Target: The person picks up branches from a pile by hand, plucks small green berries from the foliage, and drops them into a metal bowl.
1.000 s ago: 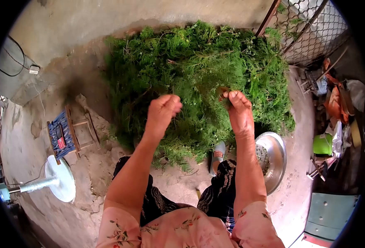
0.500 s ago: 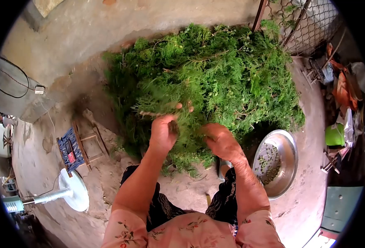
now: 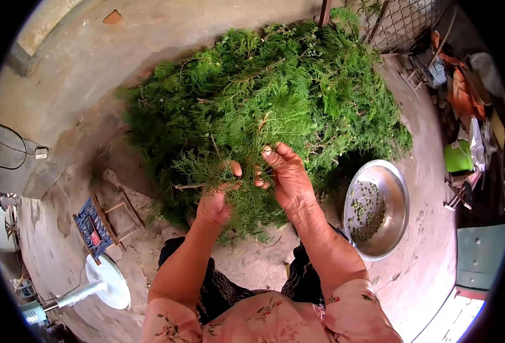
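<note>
A large heap of green leafy branches (image 3: 252,80) lies on the floor in front of me. My left hand (image 3: 218,200) is closed around a leafy sprig (image 3: 198,167), whose cut woody end sticks out to the left. Beside it, my right hand (image 3: 287,174) pinches at the foliage with thumb and forefinger; the greenery partly covers its lower fingers. To the right of the heap stands a metal basin (image 3: 398,214) with many small green round pieces (image 3: 365,208) in it.
At the left are a small stool with a blue woven seat (image 3: 94,228) and a white fan with a round base (image 3: 115,283). A green bag (image 3: 457,156), orange cloth (image 3: 464,97) and clutter line the right side. A wire mesh (image 3: 409,26) stands behind the heap.
My right hand has risen toward the foliage and now pinches there. My left hand has moved slightly lower with the sprig. The whole view has shifted a little.
</note>
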